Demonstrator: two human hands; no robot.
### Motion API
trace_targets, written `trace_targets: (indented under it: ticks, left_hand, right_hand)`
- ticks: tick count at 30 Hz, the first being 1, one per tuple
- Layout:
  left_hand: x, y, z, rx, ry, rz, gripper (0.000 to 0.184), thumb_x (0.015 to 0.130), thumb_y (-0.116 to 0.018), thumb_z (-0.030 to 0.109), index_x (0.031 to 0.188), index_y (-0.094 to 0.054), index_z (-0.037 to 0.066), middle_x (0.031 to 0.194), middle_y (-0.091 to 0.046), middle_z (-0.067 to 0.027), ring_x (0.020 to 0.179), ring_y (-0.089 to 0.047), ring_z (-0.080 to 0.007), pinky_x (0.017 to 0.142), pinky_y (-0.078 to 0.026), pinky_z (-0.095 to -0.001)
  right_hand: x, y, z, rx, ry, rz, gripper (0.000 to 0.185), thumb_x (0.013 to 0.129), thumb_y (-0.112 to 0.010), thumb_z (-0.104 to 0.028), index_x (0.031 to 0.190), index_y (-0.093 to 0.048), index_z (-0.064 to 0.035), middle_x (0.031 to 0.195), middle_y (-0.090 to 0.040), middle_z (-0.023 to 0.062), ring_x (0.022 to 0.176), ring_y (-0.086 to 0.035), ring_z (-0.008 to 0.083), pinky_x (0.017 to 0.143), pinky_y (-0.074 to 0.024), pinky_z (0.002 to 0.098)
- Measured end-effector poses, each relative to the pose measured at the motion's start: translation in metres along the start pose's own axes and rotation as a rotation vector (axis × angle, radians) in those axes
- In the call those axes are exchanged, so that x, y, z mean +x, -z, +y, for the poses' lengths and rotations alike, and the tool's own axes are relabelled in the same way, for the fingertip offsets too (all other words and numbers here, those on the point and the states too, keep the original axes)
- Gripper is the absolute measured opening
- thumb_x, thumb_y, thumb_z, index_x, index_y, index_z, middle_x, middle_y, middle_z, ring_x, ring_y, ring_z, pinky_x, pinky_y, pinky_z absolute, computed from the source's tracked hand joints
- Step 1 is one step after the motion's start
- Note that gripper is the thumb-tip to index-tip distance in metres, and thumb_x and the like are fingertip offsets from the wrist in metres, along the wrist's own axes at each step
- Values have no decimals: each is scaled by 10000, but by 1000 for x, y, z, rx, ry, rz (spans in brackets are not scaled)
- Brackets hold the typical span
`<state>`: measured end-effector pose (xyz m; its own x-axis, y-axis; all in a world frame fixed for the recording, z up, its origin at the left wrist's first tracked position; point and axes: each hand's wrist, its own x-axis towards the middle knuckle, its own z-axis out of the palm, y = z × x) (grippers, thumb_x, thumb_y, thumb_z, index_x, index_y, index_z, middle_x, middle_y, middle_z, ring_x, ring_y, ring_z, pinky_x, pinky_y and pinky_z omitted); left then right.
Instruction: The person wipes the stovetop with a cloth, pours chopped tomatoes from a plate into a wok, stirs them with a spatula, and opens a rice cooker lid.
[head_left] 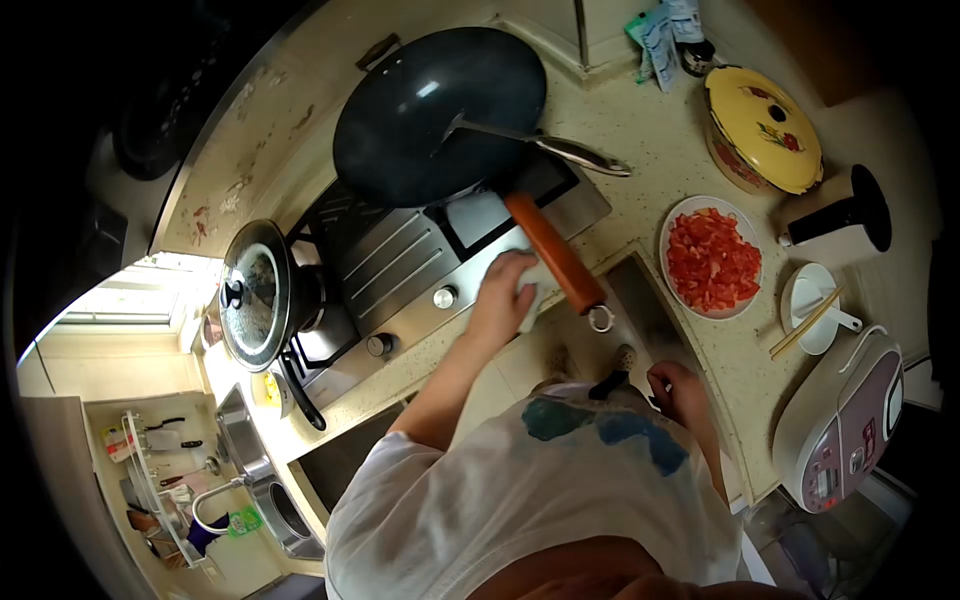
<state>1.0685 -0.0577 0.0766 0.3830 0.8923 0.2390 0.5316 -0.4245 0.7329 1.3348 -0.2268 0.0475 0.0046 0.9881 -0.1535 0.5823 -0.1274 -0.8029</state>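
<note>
My left hand [500, 295] is at the front edge of the stove, fingers curled over a pale, cloth-like thing [541, 284] whose outline is partly hidden. Just beyond it, the orange-brown handle [556, 252] of a big dark wok [430, 120] slants toward me. A metal spatula [540, 143] rests in the wok, its handle over the rim. Beside my body, my right hand [683, 392] hangs with fingers curled in and no object visible in it. Nearest to that hand on the counter is a white plate [668, 283] heaped with chopped tomatoes [713, 258].
A lidded pan [256, 290] stands on the left burner, its handle pointing toward me. Along the right counter are a yellow lidded pot [765, 125], a dark-topped container [845, 215], a white bowl with chopsticks [812, 315] and a rice cooker [840, 430]. The sink [245, 435] lies far left.
</note>
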Motion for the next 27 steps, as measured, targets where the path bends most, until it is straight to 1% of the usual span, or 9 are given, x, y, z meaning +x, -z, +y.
trace_targets:
  ticks: [2,3,5,7,11,13,19,24,27]
  left_hand:
    - [20,-39,7,-116,96,65,352,669,-572,-39,1013,-519,13,1025,-521,-188,970,-489,-368,853,-405,-398]
    - [38,-62,-6,65,-184,216,423,656,-583,-23,1061,-491,60,1037,-489,-204,952,-491,-377,817,-415,-394]
    - [74,-88,-1,158,-256,283,389,641,-577,-33,1015,-508,50,1057,-474,-192,968,-463,-378,825,-400,-398]
    - [94,-105,-4,224,-188,104,359,631,-570,-46,974,-515,42,1024,-482,-176,930,-465,-365,805,-406,-390]
    - [100,-130,-7,321,-148,58,335,624,-563,-60,944,-523,35,998,-490,-158,921,-461,-350,796,-408,-395]
    - [115,-133,-2,289,-202,79,318,639,-552,-56,943,-525,35,969,-503,-164,896,-475,-354,784,-412,-406]
    - [163,-171,1,472,-33,111,295,661,-543,-57,944,-508,17,940,-501,-192,863,-492,-357,754,-419,-427]
    - [169,-172,-6,269,-28,162,306,691,-553,-32,986,-494,22,953,-494,-197,879,-494,-364,770,-416,-433]
    - [197,-183,-11,145,80,352,313,707,-558,-18,1013,-508,27,962,-495,-200,894,-495,-363,789,-415,-422]
  right_hand:
    - [-4,5,6,29,-32,14,89,766,-597,-97,827,-567,-40,760,-583,136,639,-574,287,563,-453,346]
    - [-5,8,8,16,-31,23,89,767,-598,-99,823,-565,-38,757,-581,140,640,-574,291,563,-453,348]
    - [-5,17,16,2,-29,41,89,769,-600,-101,819,-563,-37,754,-579,145,640,-574,294,562,-453,350]
    - [-9,23,24,-20,49,103,61,797,-583,-100,819,-581,-43,715,-586,108,581,-580,234,534,-466,317]
    - [-18,37,40,28,-27,113,62,797,-581,-101,820,-582,-44,724,-593,107,598,-587,233,541,-465,315]
    - [-20,39,51,67,-90,77,64,795,-580,-101,822,-584,-43,732,-598,109,613,-594,236,552,-467,317]
    - [-21,55,63,36,-57,52,88,797,-579,-112,833,-586,-32,727,-592,123,577,-595,235,560,-472,324]
    - [-21,55,77,27,-40,16,98,803,-577,-122,831,-587,-30,719,-589,120,572,-599,219,552,-476,317]
    - [-20,58,79,41,-35,-1,105,803,-583,-133,837,-591,-35,716,-590,115,579,-604,211,549,-480,312]
